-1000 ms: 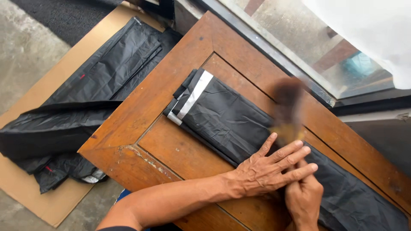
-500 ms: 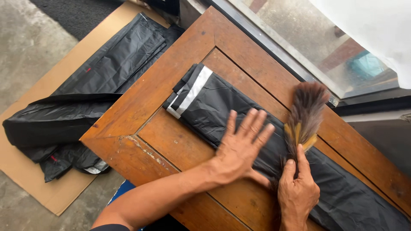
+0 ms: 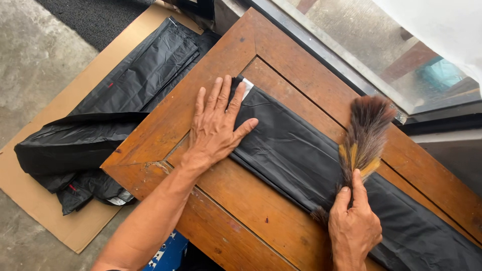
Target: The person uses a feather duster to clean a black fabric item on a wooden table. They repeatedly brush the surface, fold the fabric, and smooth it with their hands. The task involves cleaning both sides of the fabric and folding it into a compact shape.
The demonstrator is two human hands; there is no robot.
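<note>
A long folded black plastic sheet (image 3: pixel 301 160) lies diagonally across a brown wooden table (image 3: pixel 201 75). My left hand (image 3: pixel 217 125) lies flat with fingers spread on the sheet's upper left end, where a grey strip shows. My right hand (image 3: pixel 354 228) grips the handle of a feather duster (image 3: pixel 365 133), whose brown and yellow feathers rest on the sheet near the table's far edge.
More black plastic sheets (image 3: pixel 100 130) lie piled on a cardboard sheet (image 3: pixel 45 211) on the concrete floor to the left. A window pane with a dark frame (image 3: pixel 346 65) runs along the table's far side. A blue object (image 3: pixel 160 253) shows under the table.
My left hand has slid up-left along the sheet from beside my right hand to the sheet's end. The duster has swung and now rests still on the sheet.
</note>
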